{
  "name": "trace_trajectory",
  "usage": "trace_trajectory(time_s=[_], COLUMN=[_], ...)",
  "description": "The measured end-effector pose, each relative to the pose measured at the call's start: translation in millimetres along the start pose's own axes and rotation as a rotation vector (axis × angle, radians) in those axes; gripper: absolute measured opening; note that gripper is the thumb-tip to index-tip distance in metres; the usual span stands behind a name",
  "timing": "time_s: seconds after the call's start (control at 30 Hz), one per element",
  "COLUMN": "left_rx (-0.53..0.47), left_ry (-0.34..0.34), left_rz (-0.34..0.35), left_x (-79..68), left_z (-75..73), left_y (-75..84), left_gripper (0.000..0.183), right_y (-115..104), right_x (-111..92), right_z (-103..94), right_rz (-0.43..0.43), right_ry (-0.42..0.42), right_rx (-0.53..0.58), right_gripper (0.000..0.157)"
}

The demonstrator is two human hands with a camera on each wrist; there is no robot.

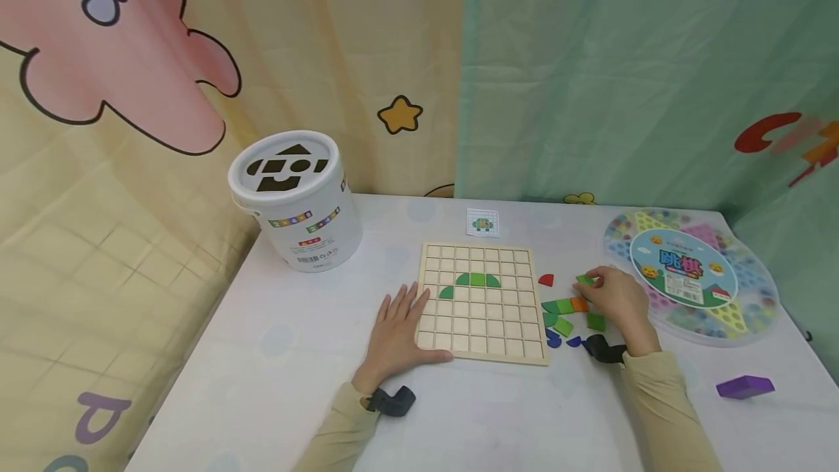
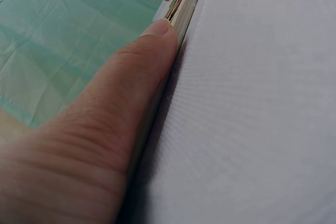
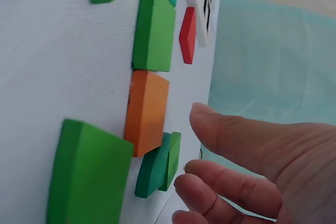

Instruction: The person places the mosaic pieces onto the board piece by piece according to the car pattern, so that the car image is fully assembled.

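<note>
A square wooden grid board (image 1: 459, 326) lies on the table with two green quarter-rounds, a green square (image 1: 478, 280) and another green rounded piece (image 1: 446, 292) in its cells. My left hand (image 1: 398, 333) rests at its lower left corner, fingers spread over the left edge and thumb along the front edge. Right of the board lie loose pieces: several greens, an orange square (image 3: 147, 114), a red quarter-round (image 1: 546, 280) and small blue ones (image 1: 553, 338). My right hand (image 1: 616, 299) reaches beyond them, thumb and fingers apart, fingertips close by a light green piece (image 3: 173, 161) and a dark green one (image 3: 152, 169).
A white bucket (image 1: 314, 231) with shape cut-outs in its lid stands back left. Behind the board lies a small picture card (image 1: 482, 223). A round, clear-edged game box (image 1: 754, 290) lies at the right, with a purple block (image 1: 745, 387) in front.
</note>
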State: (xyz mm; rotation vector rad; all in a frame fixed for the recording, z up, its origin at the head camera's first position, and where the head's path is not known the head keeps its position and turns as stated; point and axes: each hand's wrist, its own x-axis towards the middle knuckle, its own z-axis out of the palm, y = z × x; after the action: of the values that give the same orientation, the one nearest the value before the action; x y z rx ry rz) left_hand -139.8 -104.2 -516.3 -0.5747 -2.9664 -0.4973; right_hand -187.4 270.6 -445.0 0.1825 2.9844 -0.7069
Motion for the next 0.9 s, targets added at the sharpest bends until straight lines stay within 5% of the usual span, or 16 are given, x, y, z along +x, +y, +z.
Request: trace_trajectory(time_s=[0.4,0.9], left_rx=[0.006,-0.008], left_ry=[0.003,0.003], left_rz=[0.000,0.002], left_x=[0.7,-0.7], left_z=[-0.5,-4.2], left_y=[1.3,3.4], left_gripper=[0.116,0.116], right_y=[1,-1], right_x=[8,15], right_z=[7.9,9.2], right_rz=[0.026,0.081], right_ry=[0.068,0.021], right_rx=[-0.035,-0.073], right_gripper=[0.033,0.037])
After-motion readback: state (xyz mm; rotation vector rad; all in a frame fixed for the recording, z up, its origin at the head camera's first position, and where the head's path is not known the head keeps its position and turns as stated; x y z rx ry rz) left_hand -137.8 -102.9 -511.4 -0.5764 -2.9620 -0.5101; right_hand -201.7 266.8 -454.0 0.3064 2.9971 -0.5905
